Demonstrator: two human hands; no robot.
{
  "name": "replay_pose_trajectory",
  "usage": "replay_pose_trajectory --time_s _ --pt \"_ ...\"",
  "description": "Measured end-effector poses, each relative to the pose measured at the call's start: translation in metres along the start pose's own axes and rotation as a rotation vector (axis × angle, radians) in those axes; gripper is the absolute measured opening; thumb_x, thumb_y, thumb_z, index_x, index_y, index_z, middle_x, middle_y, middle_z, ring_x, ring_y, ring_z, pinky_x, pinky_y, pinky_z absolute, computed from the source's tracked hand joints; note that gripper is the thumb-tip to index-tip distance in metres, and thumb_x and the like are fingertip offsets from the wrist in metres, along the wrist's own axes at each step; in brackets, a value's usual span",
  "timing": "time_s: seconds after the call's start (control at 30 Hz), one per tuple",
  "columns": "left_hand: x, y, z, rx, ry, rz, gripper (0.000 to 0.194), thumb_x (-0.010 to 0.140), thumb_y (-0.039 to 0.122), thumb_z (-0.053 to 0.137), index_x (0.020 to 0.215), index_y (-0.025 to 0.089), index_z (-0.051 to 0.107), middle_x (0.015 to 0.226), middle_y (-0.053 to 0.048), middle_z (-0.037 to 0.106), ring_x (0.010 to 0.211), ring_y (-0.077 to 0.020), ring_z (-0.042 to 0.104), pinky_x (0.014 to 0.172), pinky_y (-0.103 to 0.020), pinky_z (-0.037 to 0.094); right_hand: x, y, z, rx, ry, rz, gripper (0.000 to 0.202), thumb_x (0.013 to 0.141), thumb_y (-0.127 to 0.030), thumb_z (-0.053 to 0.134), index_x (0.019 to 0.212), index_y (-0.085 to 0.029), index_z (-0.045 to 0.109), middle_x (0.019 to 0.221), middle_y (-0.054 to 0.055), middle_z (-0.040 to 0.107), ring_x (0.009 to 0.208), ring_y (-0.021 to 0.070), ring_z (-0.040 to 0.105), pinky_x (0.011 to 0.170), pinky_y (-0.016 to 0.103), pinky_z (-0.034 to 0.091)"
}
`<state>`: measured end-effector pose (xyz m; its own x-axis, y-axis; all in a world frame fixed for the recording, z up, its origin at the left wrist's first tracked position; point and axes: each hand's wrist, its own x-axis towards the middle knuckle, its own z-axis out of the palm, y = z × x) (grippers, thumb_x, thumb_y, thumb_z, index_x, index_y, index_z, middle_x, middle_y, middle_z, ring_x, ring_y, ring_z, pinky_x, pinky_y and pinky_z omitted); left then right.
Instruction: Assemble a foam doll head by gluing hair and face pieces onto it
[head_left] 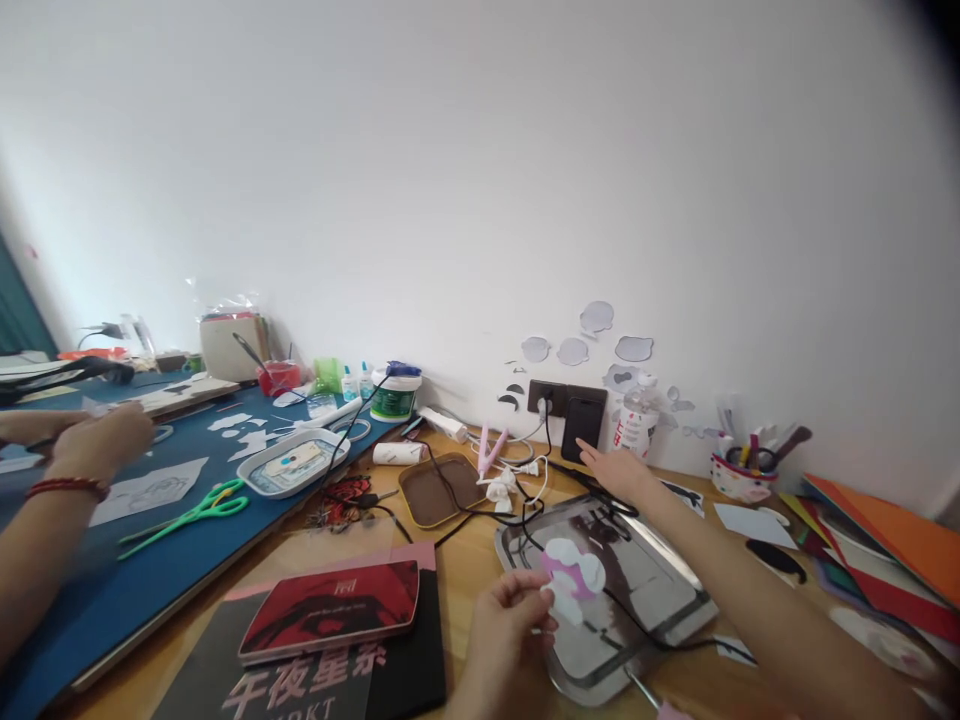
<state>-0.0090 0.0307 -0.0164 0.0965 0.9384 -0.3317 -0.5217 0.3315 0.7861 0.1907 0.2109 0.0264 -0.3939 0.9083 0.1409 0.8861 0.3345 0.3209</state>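
Low in the middle, my left hand (514,612) pinches the edge of a pink and white paper cut-out (574,580) between thumb and fingers. The cut-out is held over a shiny metal tray (675,605) that lies on the wooden table. My right hand (616,470) reaches forward with a finger stretched out and holds nothing. Its fingertip is at the dark screen of a phone (584,428), which leans upright against the wall; whether it touches cannot be told. A black cable (637,628) runs across the tray below the cut-out.
Left, a co-worker's hands (97,440) work over a blue mat (225,520) with green scissors (191,515) and a white dish (300,462). Before me lie a red box (330,608), a brown tray (424,490) and a pink glue gun (491,452). A pen holder (739,475) stands right.
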Motion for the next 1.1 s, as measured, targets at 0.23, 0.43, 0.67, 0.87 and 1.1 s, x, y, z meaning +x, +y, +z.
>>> replay_pose_trajectory --time_s 0.23,0.43,0.67,0.87,1.1 --pt "0.016 -0.009 -0.005 -0.073 0.004 -0.022 0.048 0.032 0.037 0.080 0.066 0.013 0.057 0.043 0.002 0.051 0.040 -0.0077 0.046 0.042 -0.019 0.034 0.035 0.021 0.023 -0.165 -0.067 -0.035 0.028 0.083 -0.027 0.048 0.109 -0.016 0.049 0.108 0.006 0.053 0.085 0.0163 0.056 0.070 0.036 0.048" --pt "0.015 -0.010 -0.004 -0.095 0.036 -0.045 0.037 0.037 0.030 0.080 0.063 0.013 0.058 0.044 0.002 0.051 0.039 -0.0073 0.047 0.043 -0.019 0.034 0.033 0.034 0.031 -0.181 -0.017 -0.024 0.030 0.083 -0.027 0.047 0.111 -0.017 0.047 0.109 0.006 0.053 0.085 0.0161 0.056 0.070 0.035 0.049" --pt "0.012 -0.005 -0.003 -0.159 0.036 -0.061 0.042 0.033 0.028 0.082 0.064 0.012 0.059 0.045 0.001 0.053 0.039 -0.0071 0.048 0.042 -0.017 0.036 0.033 0.039 0.025 -0.145 0.014 -0.035 0.030 0.084 -0.027 0.047 0.112 -0.017 0.047 0.110 0.007 0.053 0.085 0.0162 0.057 0.070 0.036 0.049" --pt "0.009 -0.001 -0.004 -0.294 0.044 -0.084 0.026 0.051 0.015 0.075 0.071 0.013 0.059 0.056 -0.001 0.058 0.050 -0.0077 0.055 0.049 -0.015 0.041 0.029 0.033 0.025 -0.119 -0.007 -0.087 0.028 0.083 -0.028 0.048 0.109 -0.016 0.049 0.109 0.006 0.054 0.085 0.0160 0.057 0.071 0.036 0.048" --pt "0.012 0.012 -0.006 -0.374 0.137 -0.030 0.019 0.061 0.002 0.064 0.075 0.012 0.058 0.065 -0.003 0.062 0.056 -0.0089 0.059 0.057 -0.016 0.047 0.028 0.023 0.028 -0.111 -0.022 -0.101 0.027 0.083 -0.027 0.048 0.108 -0.016 0.050 0.107 0.006 0.054 0.085 0.0159 0.056 0.070 0.035 0.048"
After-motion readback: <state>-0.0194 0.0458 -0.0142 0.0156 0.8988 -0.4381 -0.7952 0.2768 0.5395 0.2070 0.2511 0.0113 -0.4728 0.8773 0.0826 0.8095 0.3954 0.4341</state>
